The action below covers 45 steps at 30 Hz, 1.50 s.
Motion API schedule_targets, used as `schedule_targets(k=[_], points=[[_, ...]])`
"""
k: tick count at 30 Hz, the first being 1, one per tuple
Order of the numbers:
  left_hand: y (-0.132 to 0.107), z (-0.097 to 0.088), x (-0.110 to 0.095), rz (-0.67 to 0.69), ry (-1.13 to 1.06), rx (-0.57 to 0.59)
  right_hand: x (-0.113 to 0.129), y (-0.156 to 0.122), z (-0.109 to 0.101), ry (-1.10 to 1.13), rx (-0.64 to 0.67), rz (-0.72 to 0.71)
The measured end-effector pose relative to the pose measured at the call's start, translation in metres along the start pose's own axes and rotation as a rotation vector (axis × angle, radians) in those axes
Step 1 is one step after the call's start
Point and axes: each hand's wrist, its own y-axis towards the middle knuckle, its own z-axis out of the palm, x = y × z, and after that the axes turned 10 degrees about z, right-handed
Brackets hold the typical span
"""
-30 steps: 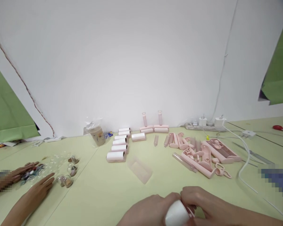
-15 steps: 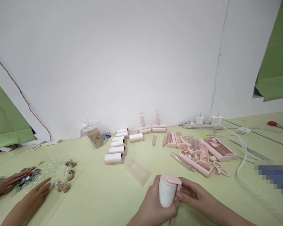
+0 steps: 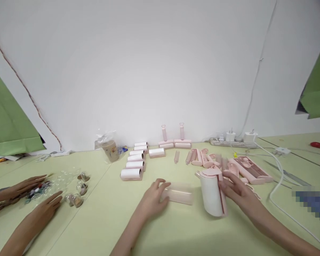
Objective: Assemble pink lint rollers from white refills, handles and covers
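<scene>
My right hand (image 3: 237, 190) grips a lint roller (image 3: 212, 195) by its pink frame, just above the table. The roller is upright, a white paper roll with a pink end cap on top. To its left, my left hand (image 3: 153, 201) has thumb and fingers around the near end of a clear pinkish plastic cover (image 3: 179, 193), slightly blurred. Beyond my right hand lie loose pink lint-roller parts (image 3: 202, 158), partly hidden by the hand and roller. Several white rolls in clear covers (image 3: 131, 174) form a column to the left of centre.
Two lint rollers with upright handles (image 3: 182, 132) stand against the wall. A bagged drink cup (image 3: 110, 149) is at back left. At left, another person's hands (image 3: 46, 209) rest by clear globes and coloured stones. A power strip (image 3: 232, 142) and white cable (image 3: 278, 181) lie right.
My left hand has left the roller, moved left and taken hold of the clear cover, which has turned more sideways. My right hand has carried the roller to the right.
</scene>
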Motion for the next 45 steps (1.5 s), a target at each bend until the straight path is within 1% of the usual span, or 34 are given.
schedule_targets(k=[2, 4, 6, 8, 10, 12, 14, 16, 19, 22, 24, 26, 29, 31, 32, 35, 38, 39, 41, 43, 45], points=[[0.002, 0.013, -0.013, 0.037, -0.068, -0.02, 0.012, 0.004, -0.001, -0.021, 0.038, -0.073], [0.003, 0.022, -0.021, 0.046, -0.162, -0.032, 0.026, 0.009, 0.001, -0.108, 0.119, -0.155], [0.004, 0.029, -0.022, 0.024, -0.307, -0.045, 0.039, 0.015, 0.007, -0.25, 0.215, -0.228], [0.004, 0.032, -0.018, -0.011, -0.481, -0.057, 0.045, 0.02, 0.016, -0.395, 0.293, -0.316], [0.005, 0.032, -0.013, -0.028, -0.619, -0.06, 0.045, 0.023, 0.026, -0.525, 0.326, -0.431], [0.006, 0.03, -0.011, -0.017, -0.718, -0.034, 0.041, 0.024, 0.035, -0.656, 0.319, -0.54], [0.006, 0.027, -0.01, -0.001, -0.759, -0.003, 0.038, 0.023, 0.042, -0.763, 0.31, -0.614], [0.006, 0.025, -0.01, 0.003, -0.762, 0.015, 0.037, 0.022, 0.046, -0.819, 0.324, -0.651], [0.006, 0.024, -0.011, -0.005, -0.769, 0.034, 0.036, 0.02, 0.049, -0.848, 0.32, -0.651], [0.007, 0.027, -0.01, -0.005, -0.779, 0.014, 0.028, 0.015, 0.054, -0.859, 0.335, -0.629], [0.007, 0.03, -0.01, -0.004, -0.775, -0.004, 0.022, 0.011, 0.056, -0.828, 0.349, -0.616], [0.007, 0.031, -0.009, -0.011, -0.769, -0.001, 0.019, 0.012, 0.055, -0.78, 0.31, -0.592], [0.005, 0.031, -0.008, 0.002, -0.747, 0.02, 0.018, 0.029, 0.042, -0.788, 0.147, -0.523], [0.004, 0.029, -0.007, 0.069, -0.677, 0.031, 0.016, 0.049, 0.031, -0.839, 0.057, -0.491], [0.003, 0.028, -0.007, 0.114, -0.628, 0.031, 0.013, 0.06, 0.026, -0.866, 0.039, -0.482], [0.002, 0.025, -0.008, 0.205, -0.513, 0.027, 0.0, 0.085, 0.018, -0.91, 0.057, -0.476], [0.002, 0.023, -0.01, 0.209, -0.466, 0.025, -0.007, 0.089, 0.018, -0.897, 0.098, -0.473], [0.002, 0.022, -0.011, 0.206, -0.452, 0.024, -0.004, 0.086, 0.018, -0.881, 0.097, -0.463], [0.002, 0.021, -0.012, 0.203, -0.428, 0.023, 0.009, 0.077, 0.013, -0.833, 0.078, -0.427], [0.003, 0.02, -0.012, 0.198, -0.407, 0.027, 0.031, 0.065, 0.007, -0.777, 0.051, -0.386], [0.003, 0.02, -0.012, 0.196, -0.395, 0.028, 0.055, 0.05, 0.003, -0.674, 0.062, -0.352]])
